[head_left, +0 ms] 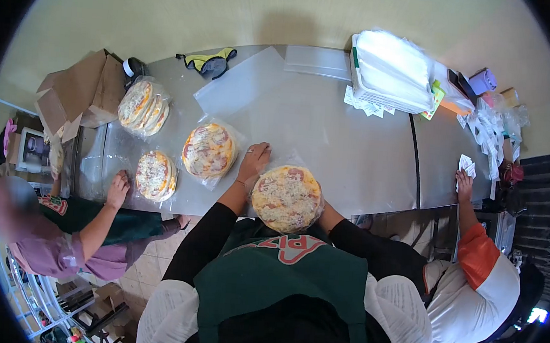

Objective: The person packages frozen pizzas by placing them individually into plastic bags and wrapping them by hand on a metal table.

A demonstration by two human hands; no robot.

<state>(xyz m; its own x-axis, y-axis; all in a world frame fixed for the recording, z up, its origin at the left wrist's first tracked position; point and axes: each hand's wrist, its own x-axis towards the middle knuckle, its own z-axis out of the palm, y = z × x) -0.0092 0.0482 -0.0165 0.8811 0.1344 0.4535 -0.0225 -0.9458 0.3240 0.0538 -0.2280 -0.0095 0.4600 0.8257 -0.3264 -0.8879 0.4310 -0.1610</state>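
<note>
A pizza in a clear plastic bag is in front of my body, over the table's front edge. My right hand is at its right side, holding it; most of the fingers are hidden behind the pizza. My left hand rests on the metal table just left of this pizza, fingers stretched out and nothing in them. Further left lies another bagged pizza. Beyond it are a bagged stack of pizzas and a smaller bagged stack.
At left, a co-worker's hand touches the table edge near a cardboard box. Plastic sheets and a yellow-black cloth item lie at the back. A white basket holds plastic bags. At right, another person's hand touches printed slips.
</note>
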